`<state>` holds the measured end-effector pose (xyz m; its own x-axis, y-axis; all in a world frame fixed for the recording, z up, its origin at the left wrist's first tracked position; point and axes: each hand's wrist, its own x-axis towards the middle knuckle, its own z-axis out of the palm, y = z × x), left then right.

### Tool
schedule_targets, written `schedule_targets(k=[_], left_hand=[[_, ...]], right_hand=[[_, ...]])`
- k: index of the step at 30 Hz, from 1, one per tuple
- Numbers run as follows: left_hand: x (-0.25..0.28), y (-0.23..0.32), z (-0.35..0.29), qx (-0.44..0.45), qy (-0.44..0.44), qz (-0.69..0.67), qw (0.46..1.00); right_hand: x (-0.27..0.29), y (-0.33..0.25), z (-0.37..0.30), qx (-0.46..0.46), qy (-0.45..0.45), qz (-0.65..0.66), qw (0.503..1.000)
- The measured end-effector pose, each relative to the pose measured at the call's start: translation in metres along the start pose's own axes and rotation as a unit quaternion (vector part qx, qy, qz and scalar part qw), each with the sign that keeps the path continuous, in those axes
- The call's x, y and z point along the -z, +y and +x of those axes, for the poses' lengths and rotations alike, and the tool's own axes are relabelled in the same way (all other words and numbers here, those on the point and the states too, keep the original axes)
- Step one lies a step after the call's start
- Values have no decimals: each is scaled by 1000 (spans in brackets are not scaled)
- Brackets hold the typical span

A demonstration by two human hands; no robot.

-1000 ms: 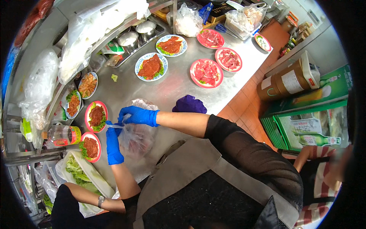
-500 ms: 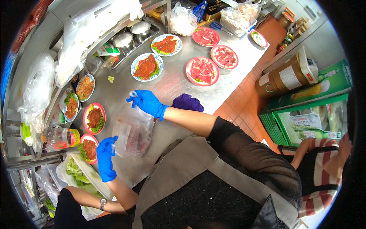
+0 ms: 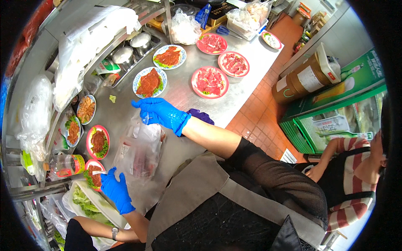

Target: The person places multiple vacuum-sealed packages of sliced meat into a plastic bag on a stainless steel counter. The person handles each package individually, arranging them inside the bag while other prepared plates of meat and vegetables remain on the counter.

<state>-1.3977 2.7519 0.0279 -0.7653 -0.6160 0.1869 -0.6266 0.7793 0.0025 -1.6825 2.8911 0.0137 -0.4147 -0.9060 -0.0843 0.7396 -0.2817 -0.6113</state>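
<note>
Left hand, fingers apart, hovers by a pink-rimmed plate of marinated meat; a careless sweep could tip it. Right hand curls beside the clear plastic bag on the table; whether it pinches plastic, I cannot tell.

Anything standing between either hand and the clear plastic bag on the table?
Nothing visible does. The left hand is just beside the clear plastic bag, and the right hand is at its far end. The pink-rimmed plate nearby lies on the left hand's other side.
</note>
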Motion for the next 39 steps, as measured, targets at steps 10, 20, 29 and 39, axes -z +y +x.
schedule_targets(k=[10, 20, 29, 39], left_hand=[[-16, 5, 2, 141, 4, -225, 964], [14, 19, -17, 276, 30, -788, 550], [-47, -31, -57, 116, -32, -967, 225], [-56, -24, -46, 378, 112, -703, 592]], right_hand=[[3, -11, -23, 13, -8, -59, 998], [22, -9, -12, 4, -49, 44, 998], [20, 24, 14, -50, -45, -713, 698], [67, 65, 37, -141, 39, 256, 955]])
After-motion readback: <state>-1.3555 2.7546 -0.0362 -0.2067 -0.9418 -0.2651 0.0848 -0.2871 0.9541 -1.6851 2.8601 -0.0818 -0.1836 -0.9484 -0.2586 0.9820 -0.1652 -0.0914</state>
